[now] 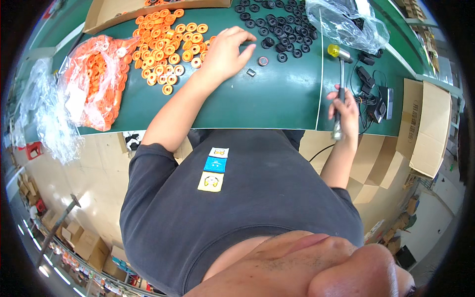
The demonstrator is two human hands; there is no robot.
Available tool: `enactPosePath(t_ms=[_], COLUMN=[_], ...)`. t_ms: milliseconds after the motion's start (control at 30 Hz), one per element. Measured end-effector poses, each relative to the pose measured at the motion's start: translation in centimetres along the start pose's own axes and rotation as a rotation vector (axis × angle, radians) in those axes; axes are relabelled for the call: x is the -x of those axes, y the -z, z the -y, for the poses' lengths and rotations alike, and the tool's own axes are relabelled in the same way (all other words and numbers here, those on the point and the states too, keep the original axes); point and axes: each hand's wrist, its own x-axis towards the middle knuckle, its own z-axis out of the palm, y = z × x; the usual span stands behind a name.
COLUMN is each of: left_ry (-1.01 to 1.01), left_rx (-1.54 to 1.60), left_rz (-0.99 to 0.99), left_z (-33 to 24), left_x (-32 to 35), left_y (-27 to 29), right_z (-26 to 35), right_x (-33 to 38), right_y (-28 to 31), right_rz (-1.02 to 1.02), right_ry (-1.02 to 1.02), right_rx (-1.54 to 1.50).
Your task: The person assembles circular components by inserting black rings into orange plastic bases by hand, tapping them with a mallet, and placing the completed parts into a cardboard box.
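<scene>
My right hand (346, 110), at the right side of the green table, is closed around the handle of a small hammer (341, 74). The hammer's yellow-tipped head points away from me. My left hand (230, 53) is over the table beside the orange plastic wheels (170, 44), its thumb and forefinger apart and nothing visible between them; its other fingers are partly hidden. Just right of it lie a round black piece with a reddish rim (262, 61) and a small dark block (251, 72). Many black round parts (282, 29) are spread out farther back.
A clear bag of orange wheels (101, 81) lies at the left, beside crumpled plastic (47, 111). At the back are a cardboard tray (106, 15) and another clear bag (346, 24). Black adapters with cables (378, 104) and an open carton (430, 128) are at the right.
</scene>
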Motion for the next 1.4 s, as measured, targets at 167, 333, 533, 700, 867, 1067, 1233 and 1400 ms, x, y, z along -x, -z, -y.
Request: enactPosePath(t_ms=[167, 333, 533, 700, 867, 1067, 1233, 1400], left_ry=[0.019, 0.026, 0.024, -0.001, -0.066, -0.163, -0.13, -0.149], left_rx=[0.017, 0.027, 0.033, 0.013, -0.012, -0.068, -0.127, -0.084], left_rz=[-0.057, -0.056, -0.076, -0.083, -0.01, 0.217, 0.27, 0.259], left_z=[0.3, 0.3, 0.0, 0.4, 0.5, -0.4, -0.9, -0.7], left_x=[-0.3, 0.0, -0.2, 0.0, 0.1, 0.7, 0.4, 0.2], left_y=[0.3, 0.3, 0.4, 0.2, -0.3, -1.4, -1.2, -0.9], right_z=[-0.8, 1.1, 1.5, 1.9, 1.2, -0.3, -2.4, -3.8], right_x=[3.9, 4.1, 3.7, 3.2, 4.0, 2.2, -0.6, -2.4], right_y=[-4.8, -8.7, -10.3, -9.7, -8.4, -6.3, -1.8, 0.0], right_rz=[0.107, 0.198, 0.24, 0.267, 0.132, -0.05, -0.118, -0.193], right_ry=[0.033, 0.309, 0.439, 0.362, 0.032, 0.112, 0.157, 0.128], right_rx=[0.106, 0.823, 1.071, 0.986, 0.376, -0.085, -0.105, 0.137])
